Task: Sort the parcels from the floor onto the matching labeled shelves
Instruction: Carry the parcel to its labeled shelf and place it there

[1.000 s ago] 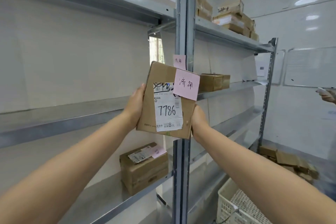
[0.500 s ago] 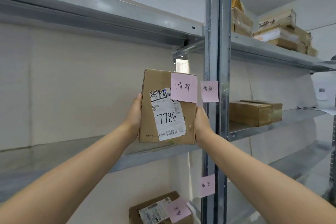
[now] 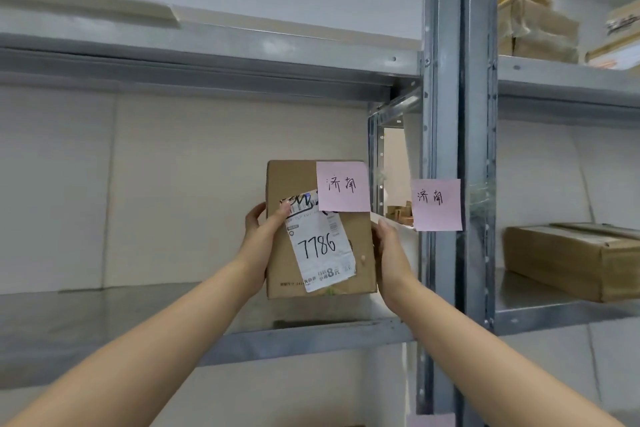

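A brown cardboard parcel [image 3: 356, 253] stands upright on the metal shelf [image 3: 104, 319], near its right end. It bears a white label reading 7786 and a pink note [image 3: 343, 185] with two handwritten characters. My left hand [image 3: 265, 229] grips its left edge, thumb on the front. My right hand [image 3: 389, 250] presses on its right side. A pink shelf label [image 3: 436, 204] with the same characters is stuck on the steel upright [image 3: 450, 149] just right of the parcel.
Another brown box [image 3: 568, 260] lies on the neighbouring shelf to the right. Several parcels [image 3: 540, 24] are stacked on the top right shelf. A further shelf [image 3: 207, 55] runs overhead. A pink note [image 3: 431, 419] shows at the bottom of the upright.
The parcel has moved up and in over the shelf, and now stands on it beside the matching label. The view has come closer to the rack and tilted upward.
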Demonstrator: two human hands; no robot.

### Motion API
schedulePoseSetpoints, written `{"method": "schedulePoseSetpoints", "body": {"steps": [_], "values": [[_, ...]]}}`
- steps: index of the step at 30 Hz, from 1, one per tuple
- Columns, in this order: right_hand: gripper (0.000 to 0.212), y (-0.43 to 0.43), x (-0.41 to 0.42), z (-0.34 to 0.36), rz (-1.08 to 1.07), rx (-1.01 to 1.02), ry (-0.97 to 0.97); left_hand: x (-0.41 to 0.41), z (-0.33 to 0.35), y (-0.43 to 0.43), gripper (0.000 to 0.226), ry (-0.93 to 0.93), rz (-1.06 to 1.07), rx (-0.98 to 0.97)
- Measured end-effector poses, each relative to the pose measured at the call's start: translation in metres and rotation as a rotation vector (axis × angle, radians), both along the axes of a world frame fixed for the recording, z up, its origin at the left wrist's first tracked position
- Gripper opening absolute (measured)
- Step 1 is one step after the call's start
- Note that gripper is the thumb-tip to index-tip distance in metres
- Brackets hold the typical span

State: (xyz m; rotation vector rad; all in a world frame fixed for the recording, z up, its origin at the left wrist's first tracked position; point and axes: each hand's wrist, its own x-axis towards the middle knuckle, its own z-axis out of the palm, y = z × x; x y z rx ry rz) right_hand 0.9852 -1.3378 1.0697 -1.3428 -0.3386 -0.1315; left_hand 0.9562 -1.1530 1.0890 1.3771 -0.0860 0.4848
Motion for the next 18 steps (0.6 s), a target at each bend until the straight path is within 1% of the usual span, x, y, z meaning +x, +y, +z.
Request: {"method": "schedulePoseSetpoints", "body": {"steps": [2, 4, 5, 7, 9, 10, 11, 12, 13, 16, 17, 18], "values": [[0.067, -0.003, 0.008, -0.013, 0.016, 0.021, -0.046, 0.004, -0.001, -0.001, 0.065, -0.015, 0.003, -0.065], [0.089, -0.002, 0.006, -0.024, 0.028, 0.097, -0.033, 0.004, -0.002, -0.001, 0.061, -0.042, 0.009, -0.136], [0.096, 0.001, 0.005, -0.029, 0.039, 0.122, -0.028, 0.006, -0.005, -0.001, 0.063, -0.047, 0.011, -0.18], [0.106, 0.009, 0.003, -0.036, 0.083, 0.173, -0.021, 0.01, -0.008, -0.003, 0.075, -0.061, 0.022, -0.265], [0.114, 0.019, 0.001, -0.037, 0.161, 0.171, -0.019, 0.012, -0.008, -0.008, 0.081, -0.058, 0.018, -0.348], [0.112, 0.024, 0.001, -0.036, 0.192, 0.164, -0.007, 0.011, -0.009, -0.013, 0.078, -0.043, 0.013, -0.355], [0.105, 0.027, 0.0, -0.036, 0.211, 0.155, -0.008, 0.012, -0.01, -0.018, 0.072, -0.027, 0.011, -0.339], [0.095, 0.029, -0.001, -0.035, 0.213, 0.144, -0.016, 0.013, -0.014, -0.022, 0.068, -0.007, 0.018, -0.33], [0.084, 0.028, 0.0, -0.034, 0.21, 0.137, -0.022, 0.013, -0.017, -0.025, 0.07, 0.009, 0.03, -0.319], [0.05, 0.016, 0.005, -0.025, 0.212, 0.057, -0.06, 0.01, -0.015, -0.015, 0.104, -0.029, 0.146, -0.245], [0.043, 0.01, 0.008, -0.022, 0.217, 0.027, -0.056, 0.007, -0.012, -0.006, 0.113, -0.052, 0.199, -0.224], [0.04, 0.004, 0.01, -0.019, 0.224, 0.009, -0.038, 0.002, -0.009, 0.004, 0.116, -0.062, 0.243, -0.181]]}}
